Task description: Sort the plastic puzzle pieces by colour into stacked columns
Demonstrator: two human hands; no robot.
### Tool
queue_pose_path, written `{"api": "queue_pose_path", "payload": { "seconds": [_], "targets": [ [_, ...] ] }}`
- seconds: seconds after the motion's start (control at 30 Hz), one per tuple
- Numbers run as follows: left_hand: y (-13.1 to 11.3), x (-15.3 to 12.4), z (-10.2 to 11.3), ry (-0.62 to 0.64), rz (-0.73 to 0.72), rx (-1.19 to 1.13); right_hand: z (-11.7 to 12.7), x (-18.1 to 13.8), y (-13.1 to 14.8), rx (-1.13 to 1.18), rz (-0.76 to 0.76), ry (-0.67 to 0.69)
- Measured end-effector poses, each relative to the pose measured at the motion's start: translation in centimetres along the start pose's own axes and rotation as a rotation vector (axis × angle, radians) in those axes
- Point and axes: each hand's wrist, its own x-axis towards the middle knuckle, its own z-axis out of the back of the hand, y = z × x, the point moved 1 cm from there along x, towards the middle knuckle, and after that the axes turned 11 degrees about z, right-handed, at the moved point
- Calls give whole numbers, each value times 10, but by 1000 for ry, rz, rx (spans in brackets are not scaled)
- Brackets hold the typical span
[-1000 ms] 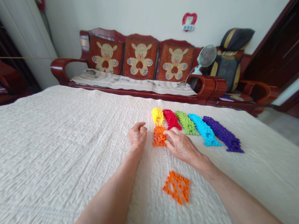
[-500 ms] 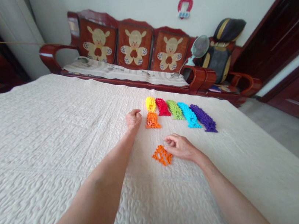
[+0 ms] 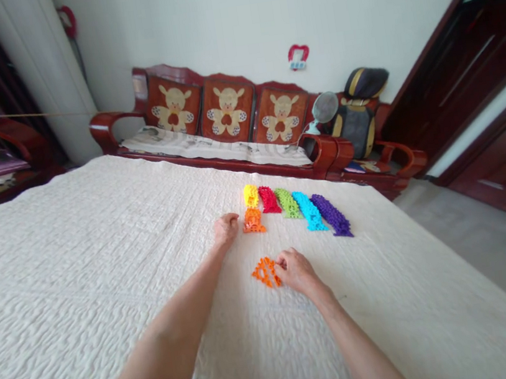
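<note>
Pieces: loose orange pieces [image 3: 264,272], flat plastic lattice shapes with open holes, lie in a small overlapping cluster on the bedspread, nearer the person than the coloured row.
Right hand: right hand [image 3: 295,270] rests palm down on the bedspread, just right of the cluster, wrist low and forearm running back towards the lower edge of the view.
Right fingers: bent and drawn together, their tips touching the right edge of the loose orange pieces; whether they pinch a piece cannot be told.
Left hand: left hand [image 3: 226,228] lies farther out on the bedspread, arm stretched forward, knuckles up.
Left fingers: curled in to a loose fist with nothing seen inside it, just left of the orange stack [image 3: 253,221].
Row: yellow stack [image 3: 251,195], red stack [image 3: 269,200], green stack [image 3: 287,203], blue stack [image 3: 309,211] and purple stack [image 3: 332,223] lie side by side in a slanting line, the orange stack just in front of the yellow one.
Surface: cream quilted bedspread [image 3: 79,258] with a rippled stitch pattern, covering the whole near area.
Room: dark red wooden bench [image 3: 105,123] along the far wall, with three bear-print cushions [image 3: 224,106]; a small fan [image 3: 325,107] and a black-and-yellow bag [image 3: 363,108] at its right end; white wall behind, dark wooden door [image 3: 465,59] to the right.
</note>
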Motion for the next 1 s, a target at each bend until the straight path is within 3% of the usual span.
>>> {"api": "queue_pose_path", "payload": {
  "seconds": [0.2, 0.33, 0.5, 0.73, 1.0],
  "targets": [
    [5, 3, -3, 6, 13, -36, 6, 12, -15, 252, -190, -98],
    [8, 7, -5, 8, 23, -53, 7, 27, -24, 276, -258, -201],
    [13, 9, -8, 5, 22, -68, 4, 46, -20, 188, -161, -148],
    [15, 10, -11, -3, 27, -107, 21, 56, -19, 339, 90, 111],
    [12, 8, -9, -3, 31, -101, 33, 62, -29, 290, 257, 191]
  ]
}}
